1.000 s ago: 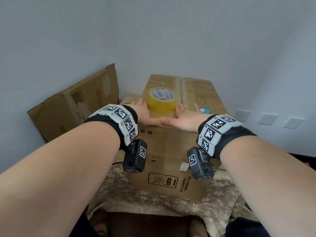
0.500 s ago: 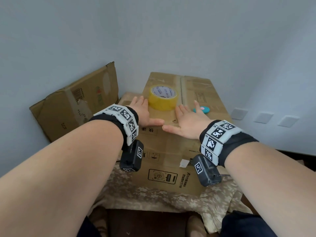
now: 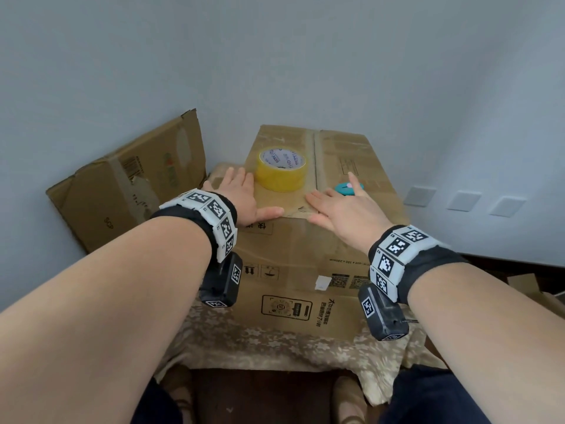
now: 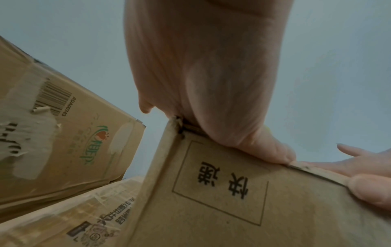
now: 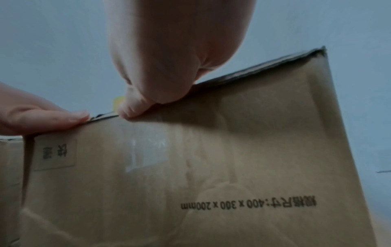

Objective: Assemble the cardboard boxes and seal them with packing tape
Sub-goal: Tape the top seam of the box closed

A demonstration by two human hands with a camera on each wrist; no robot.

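A closed cardboard box (image 3: 293,261) stands on a cloth-covered table, its top flaps meeting along a taped seam. A yellow roll of packing tape (image 3: 281,168) lies flat on the box top, left of the seam. My left hand (image 3: 241,197) rests flat on the near left part of the top, thumb stretched along the front edge (image 4: 268,150). My right hand (image 3: 342,206) lies flat on the near right part, fingers spread, thumb at the same edge (image 5: 135,107). Both hands hold nothing. A small teal object (image 3: 348,188) sits just beyond my right fingertips.
A flattened cardboard box (image 3: 131,182) leans against the wall at the left. Another box (image 4: 69,217) lies beside the left of the main box. The patterned cloth (image 3: 275,344) hangs over the table's front edge. Three wall plates (image 3: 463,201) sit low at the right.
Both hands have slid apart along the box's front edge, so the thumbs no longer touch. The view has tilted slightly; tape roll and box stay put.
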